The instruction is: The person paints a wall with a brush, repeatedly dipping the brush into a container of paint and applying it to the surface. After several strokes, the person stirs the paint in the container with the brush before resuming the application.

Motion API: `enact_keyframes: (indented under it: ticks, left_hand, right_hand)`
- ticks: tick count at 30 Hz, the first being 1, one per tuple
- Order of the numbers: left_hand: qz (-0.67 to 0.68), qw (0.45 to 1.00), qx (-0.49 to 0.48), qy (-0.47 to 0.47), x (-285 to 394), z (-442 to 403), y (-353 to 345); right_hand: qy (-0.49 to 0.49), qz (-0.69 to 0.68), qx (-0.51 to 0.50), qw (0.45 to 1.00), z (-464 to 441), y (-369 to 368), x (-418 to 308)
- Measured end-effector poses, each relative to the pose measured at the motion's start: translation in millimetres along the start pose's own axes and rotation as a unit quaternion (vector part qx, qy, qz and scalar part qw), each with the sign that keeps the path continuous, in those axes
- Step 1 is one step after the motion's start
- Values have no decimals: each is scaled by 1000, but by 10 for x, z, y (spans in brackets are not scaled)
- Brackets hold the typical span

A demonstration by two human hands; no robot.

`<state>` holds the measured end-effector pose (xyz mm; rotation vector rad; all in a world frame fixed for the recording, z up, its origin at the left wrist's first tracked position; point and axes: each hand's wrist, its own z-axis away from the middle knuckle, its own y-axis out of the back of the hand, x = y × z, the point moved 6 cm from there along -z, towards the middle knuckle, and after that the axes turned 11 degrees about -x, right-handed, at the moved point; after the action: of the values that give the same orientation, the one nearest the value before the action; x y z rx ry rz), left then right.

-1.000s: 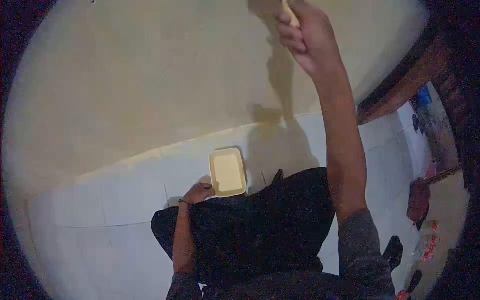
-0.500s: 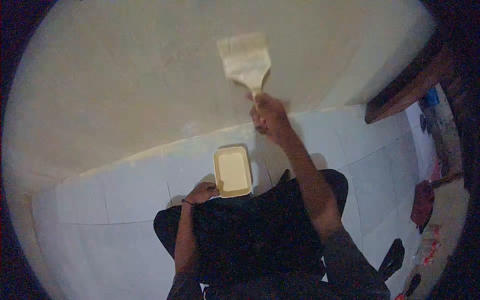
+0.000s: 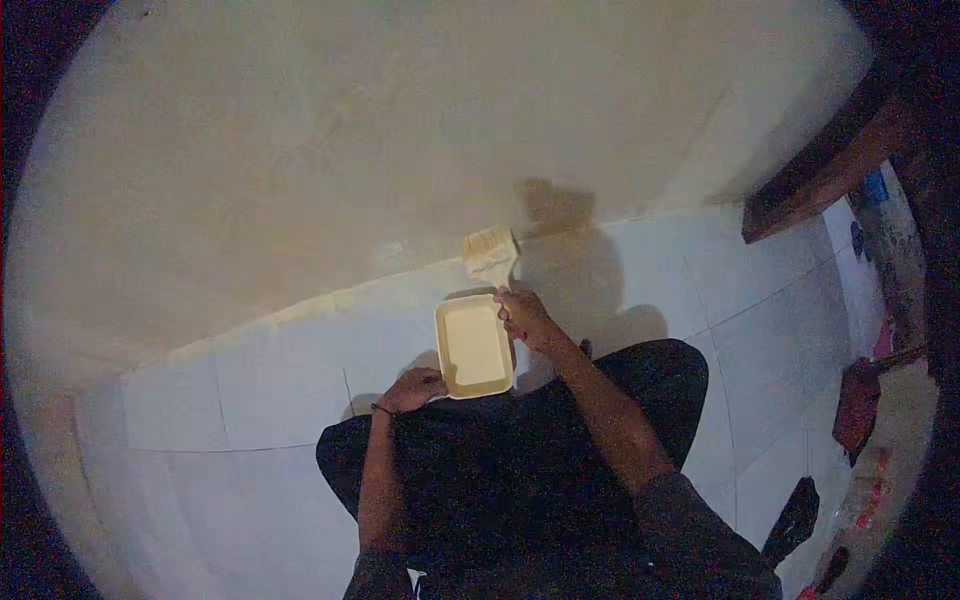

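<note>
A wide brush (image 3: 490, 257) with pale paint on it is gripped by its handle in my right hand (image 3: 526, 318). Its bristles point up and slightly left, just above the far edge of a cream tray (image 3: 475, 345). The tray holds cream paint and rests in front of my crossed legs. My left hand (image 3: 415, 389) is closed on the tray's near left corner, with a dark band at the wrist.
A cream wall (image 3: 330, 150) rises ahead from the white tiled floor (image 3: 280, 400). A dark wooden frame (image 3: 820, 180) stands at the right. Beyond it lie a dark red object (image 3: 856, 410) and a blue item (image 3: 875, 187).
My right hand has come down from high on the wall with the brush, which is now close to the tray. My left hand has stayed at the tray's corner.
</note>
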<state>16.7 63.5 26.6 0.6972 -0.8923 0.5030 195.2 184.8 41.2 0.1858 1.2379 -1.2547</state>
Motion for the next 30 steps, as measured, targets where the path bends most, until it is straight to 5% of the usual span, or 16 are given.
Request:
enact_keyframes:
  ticks: [4,9,11,14,16,19,22,30]
  left_hand:
    - [-5,997,-19,77,-51,-3,-24]
    - [-4,1000,-8,16,-110,-61,-71]
    - [-3,999,25,-33,-144,-62,-51]
    - [-23,998,-3,61,213,85,19]
    - [-37,999,-9,4,-17,-32,-37]
    - [-41,997,-6,58,-9,-42,-49]
    - [7,999,45,-8,71,17,-32]
    - [-33,999,34,22,-80,-69,-74]
  right_hand:
    - [2,-21,-36,999,129,-170,-184]
    - [-99,-171,-83,977,-56,-187,-54]
    - [-76,-175,-100,977,-194,-167,-59]
    - [-52,-207,-101,972,-230,-388,-323]
    - [-48,-230,-87,968,-56,-613,-564]
    - [22,-175,-133,975,344,-1017,-996]
    - [76,-45,-83,993,711,-1343,-1388]
    - [253,93,-96,958,1200,-2161,-2460]
